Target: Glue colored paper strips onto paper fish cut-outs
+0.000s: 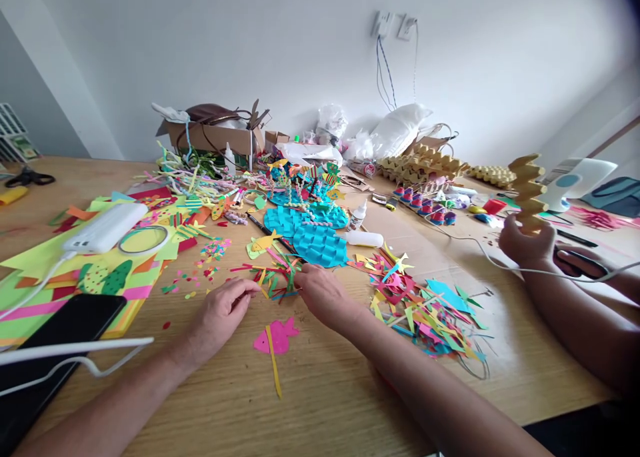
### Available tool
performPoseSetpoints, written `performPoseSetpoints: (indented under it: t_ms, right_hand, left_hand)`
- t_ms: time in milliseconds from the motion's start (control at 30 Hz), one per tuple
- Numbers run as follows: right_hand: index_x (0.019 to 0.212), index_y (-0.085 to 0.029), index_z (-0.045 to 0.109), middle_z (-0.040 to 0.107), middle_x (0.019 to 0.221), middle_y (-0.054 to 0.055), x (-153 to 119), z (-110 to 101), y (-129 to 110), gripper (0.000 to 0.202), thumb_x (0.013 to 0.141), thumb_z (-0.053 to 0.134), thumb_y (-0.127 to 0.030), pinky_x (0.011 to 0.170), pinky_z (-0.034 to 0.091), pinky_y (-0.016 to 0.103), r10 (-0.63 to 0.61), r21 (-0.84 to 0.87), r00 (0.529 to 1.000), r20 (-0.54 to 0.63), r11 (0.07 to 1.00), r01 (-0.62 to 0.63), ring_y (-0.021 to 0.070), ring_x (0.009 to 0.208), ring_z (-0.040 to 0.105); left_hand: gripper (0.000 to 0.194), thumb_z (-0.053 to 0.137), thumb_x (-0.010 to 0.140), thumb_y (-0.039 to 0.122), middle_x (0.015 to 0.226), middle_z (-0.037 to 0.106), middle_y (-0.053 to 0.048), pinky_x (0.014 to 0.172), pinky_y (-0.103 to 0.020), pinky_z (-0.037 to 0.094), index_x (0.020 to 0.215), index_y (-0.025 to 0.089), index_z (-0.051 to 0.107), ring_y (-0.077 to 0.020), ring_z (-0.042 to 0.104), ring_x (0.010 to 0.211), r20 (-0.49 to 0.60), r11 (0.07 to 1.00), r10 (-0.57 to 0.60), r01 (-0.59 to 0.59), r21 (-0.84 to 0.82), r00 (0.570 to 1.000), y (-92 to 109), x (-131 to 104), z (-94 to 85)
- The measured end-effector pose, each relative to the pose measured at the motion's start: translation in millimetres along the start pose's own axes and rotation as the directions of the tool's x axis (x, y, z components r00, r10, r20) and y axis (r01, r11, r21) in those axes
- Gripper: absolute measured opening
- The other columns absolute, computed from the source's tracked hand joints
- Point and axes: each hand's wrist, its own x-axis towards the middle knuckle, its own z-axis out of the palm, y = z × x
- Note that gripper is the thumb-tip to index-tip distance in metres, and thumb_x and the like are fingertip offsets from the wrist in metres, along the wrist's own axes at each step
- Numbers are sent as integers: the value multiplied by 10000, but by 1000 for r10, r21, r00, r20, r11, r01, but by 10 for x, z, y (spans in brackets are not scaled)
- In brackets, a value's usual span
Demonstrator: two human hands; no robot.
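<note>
A pink paper fish (281,337) lies on the table in front of me, with a yellow paper strip (275,367) across it. Beyond it is a small heap of coloured paper strips (275,277). My left hand (225,310) rests at the heap's near left side, thumb and fingers drawn together; I cannot make out anything between them. At the right side of the heap, my right hand (323,295) reaches in with its fingers bent and pressed together, their tips partly hidden. Just behind is a blue folded-paper piece (320,243).
Paper scraps (425,310) lie to the right, coloured sheets (140,290) and a black phone (75,323) to the left. A glue bottle (359,215) stands behind. At the right, another person's hand (527,243) holds an egg-carton strip (529,193). A white cable (480,247) crosses the table.
</note>
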Motion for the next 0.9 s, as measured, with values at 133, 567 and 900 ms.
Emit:
performPoseSetpoints:
  t_ms: [133, 567, 900]
  right_hand:
    - [879, -170, 619, 602, 906, 76, 26, 24, 52, 245, 808, 393, -104, 599, 344, 239, 8, -10, 999, 38, 1000, -8, 168, 786, 554]
    - [849, -126, 621, 653, 905, 109, 78, -14, 46, 199, 792, 432, -102, 632, 377, 238, -21, -43, 993, 113, 999, 26, 197, 823, 600]
    - [890, -139, 618, 653, 919, 107, 13, -64, 67, 213, 823, 415, -151, 653, 398, 238, 1, -66, 994, 110, 998, 6, 197, 840, 608]
  left_hand:
    - [211, 391, 783, 123, 725, 637, -9, 575, -211, 475, 833, 178, 588, -122, 598, 621, 8, 999, 39, -39, 1, 999, 32, -13, -5]
    - [218, 395, 790, 132, 783, 663, -28, 632, -233, 484, 827, 172, 606, -145, 619, 710, 37, 999, 24, -25, 21, 999, 36, -12, -12]
    - [220, 388, 779, 127, 701, 635, -6, 567, -212, 472, 805, 188, 598, -128, 600, 624, 40, 999, 44, -45, 28, 998, 34, -9, 9]
